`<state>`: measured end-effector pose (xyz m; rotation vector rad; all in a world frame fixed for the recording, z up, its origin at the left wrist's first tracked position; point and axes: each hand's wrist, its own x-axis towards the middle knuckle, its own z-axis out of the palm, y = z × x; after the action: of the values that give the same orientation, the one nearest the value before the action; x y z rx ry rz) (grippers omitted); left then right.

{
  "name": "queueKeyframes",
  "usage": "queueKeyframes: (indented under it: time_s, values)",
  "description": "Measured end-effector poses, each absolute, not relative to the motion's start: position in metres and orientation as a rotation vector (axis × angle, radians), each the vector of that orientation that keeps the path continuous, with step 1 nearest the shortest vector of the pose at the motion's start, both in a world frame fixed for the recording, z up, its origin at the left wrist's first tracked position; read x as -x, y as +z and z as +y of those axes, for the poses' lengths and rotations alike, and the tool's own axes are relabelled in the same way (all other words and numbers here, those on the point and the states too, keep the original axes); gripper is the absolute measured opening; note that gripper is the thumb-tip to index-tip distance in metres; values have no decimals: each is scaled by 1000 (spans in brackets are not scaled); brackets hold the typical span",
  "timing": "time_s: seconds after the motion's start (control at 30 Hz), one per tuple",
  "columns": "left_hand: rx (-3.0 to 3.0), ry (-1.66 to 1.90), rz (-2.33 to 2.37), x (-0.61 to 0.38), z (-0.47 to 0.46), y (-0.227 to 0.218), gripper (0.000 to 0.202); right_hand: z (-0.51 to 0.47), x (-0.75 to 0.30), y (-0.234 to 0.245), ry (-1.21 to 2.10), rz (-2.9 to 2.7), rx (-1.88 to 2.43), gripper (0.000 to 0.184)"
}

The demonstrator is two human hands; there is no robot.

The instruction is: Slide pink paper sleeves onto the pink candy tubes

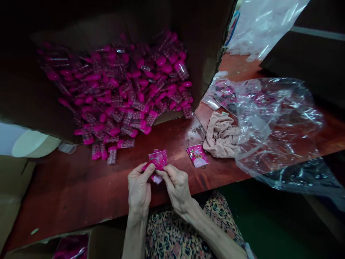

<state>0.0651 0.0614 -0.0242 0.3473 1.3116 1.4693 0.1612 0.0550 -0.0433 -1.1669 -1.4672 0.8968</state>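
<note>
Both my hands are together over the near part of the table, closed on a pink printed label (pixel 153 165). Between thumb and fingers, my left hand (pixel 139 187) pinches its left side. My right hand (pixel 176 185) grips the right edge, fingers curled. Another pink piece shows behind it, and a paler bit pokes out below the fingertips. To the right of my hands lies a small stack of pink labels (pixel 198 155). Ahead, many small clear bottles with bright pink caps (pixel 112 154) spill from a cardboard box, small beads visible inside them.
The tipped cardboard box (pixel 201 68) stands at the back. On the right are a crumpled beige cloth (pixel 222 135), a clear plastic bag (pixel 285 118) with pink pieces, and a bag of white pieces (pixel 264 28). A pale round container (pixel 35 144) is at left; an open carton (pixel 99 241) sits below.
</note>
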Motion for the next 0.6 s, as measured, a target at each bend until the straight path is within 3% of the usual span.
queueKeyframes:
  time_s: [0.17,0.33,0.5,0.6]
  values:
    - [-280,1387,1254,-61,62,-28,22,56,-167,-36,919,-1541,1140,35]
    - [-275,1420,1283,-55,63,-30,26,63,-166,-39,973,-1597,1164,22]
    - [-282,1584,1441,-52,68,-35,27,63,-153,-47,914,-1709,1211,37]
    - [-291,1662,1513,-39,73,-34,28,74,-153,-45,814,-1817,1185,31]
